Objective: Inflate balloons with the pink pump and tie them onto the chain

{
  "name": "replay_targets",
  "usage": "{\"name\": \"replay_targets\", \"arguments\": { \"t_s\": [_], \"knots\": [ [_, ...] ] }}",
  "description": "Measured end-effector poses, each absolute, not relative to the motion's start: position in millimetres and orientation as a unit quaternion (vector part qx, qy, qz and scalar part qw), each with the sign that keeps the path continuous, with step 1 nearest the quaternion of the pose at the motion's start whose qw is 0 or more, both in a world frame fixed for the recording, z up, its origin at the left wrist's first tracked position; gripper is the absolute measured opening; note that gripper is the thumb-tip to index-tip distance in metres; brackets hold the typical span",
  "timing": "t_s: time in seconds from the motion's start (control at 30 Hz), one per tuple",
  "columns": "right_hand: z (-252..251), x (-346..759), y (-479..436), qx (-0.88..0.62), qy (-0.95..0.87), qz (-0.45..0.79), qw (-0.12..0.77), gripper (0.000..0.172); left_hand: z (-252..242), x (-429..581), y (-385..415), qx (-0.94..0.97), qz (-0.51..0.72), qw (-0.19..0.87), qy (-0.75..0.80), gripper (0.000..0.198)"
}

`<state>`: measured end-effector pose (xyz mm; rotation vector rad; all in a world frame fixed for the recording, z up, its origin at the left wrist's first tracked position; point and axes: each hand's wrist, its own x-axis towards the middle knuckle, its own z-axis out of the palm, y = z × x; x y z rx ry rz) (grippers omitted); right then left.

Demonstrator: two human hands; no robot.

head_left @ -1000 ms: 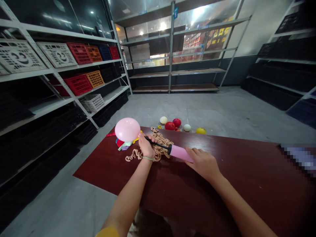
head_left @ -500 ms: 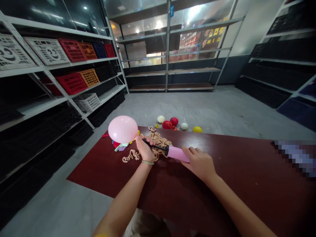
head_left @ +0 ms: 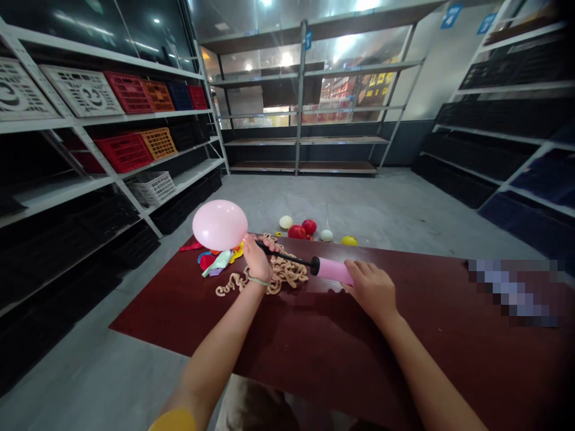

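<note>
An inflated pink balloon (head_left: pixel 220 225) sits at the far end of a balloon pump (head_left: pixel 333 270) with a pink barrel and a black rod. My left hand (head_left: pixel 259 261) is closed around the pump's black end, right by the balloon's neck. Wrapped round the pink barrel is my right hand (head_left: pixel 371 290). A length of black rod shows between the barrel and my left hand. Below them, a heap of beige twisted cord or chain (head_left: pixel 285 274) lies on the dark red table (head_left: pixel 314 341). Uninflated balloons (head_left: pixel 220 262) of several colours lie beneath the pink one.
Several inflated balloons (head_left: pixel 296 231), red, white and yellow, rest on the floor past the table's far edge. Crates (head_left: pixel 130 152) fill a shelf rack at left. A metal rack (head_left: pixel 299 140) stands at the back. A blurred patch (head_left: pixel 516 290) covers something at the table's right.
My hands have moved apart, and more of the pump's black rod shows between them. The whole view has shifted slightly. The pink balloon looks about the same size.
</note>
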<state>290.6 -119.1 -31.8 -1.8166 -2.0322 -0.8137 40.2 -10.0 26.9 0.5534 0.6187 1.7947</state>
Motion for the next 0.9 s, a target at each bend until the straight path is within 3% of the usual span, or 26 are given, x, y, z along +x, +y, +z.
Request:
{"name": "replay_targets", "arguments": {
  "t_s": [0.2, 0.47, 0.57, 0.73, 0.9],
  "knots": [
    [-35.1, 275.0, -117.1, -0.667, -0.709, -0.188, 0.133, 0.044, 21.0, 29.7, -0.2, 0.172, 0.783, 0.511, 0.31, 0.019],
    [-39.9, 204.9, -133.1, -0.672, -0.693, -0.034, 0.258, 0.055, 13.4, 60.0, -38.5, 0.269, 0.735, 0.57, 0.249, 0.034],
    [-41.4, 216.5, -128.1, -0.667, -0.704, -0.054, 0.238, 0.052, 9.7, 59.6, -32.6, 0.259, 0.728, 0.577, 0.264, 0.035],
    [-39.6, 265.4, -115.3, -0.647, -0.728, -0.161, 0.16, 0.031, 10.3, 39.8, -9.2, 0.223, 0.758, 0.542, 0.287, 0.032],
    [-40.3, 284.9, -113.0, -0.64, -0.72, -0.216, 0.159, 0.031, 12.6, 13.1, 8.1, 0.173, 0.786, 0.511, 0.302, 0.028]
  ]
}}
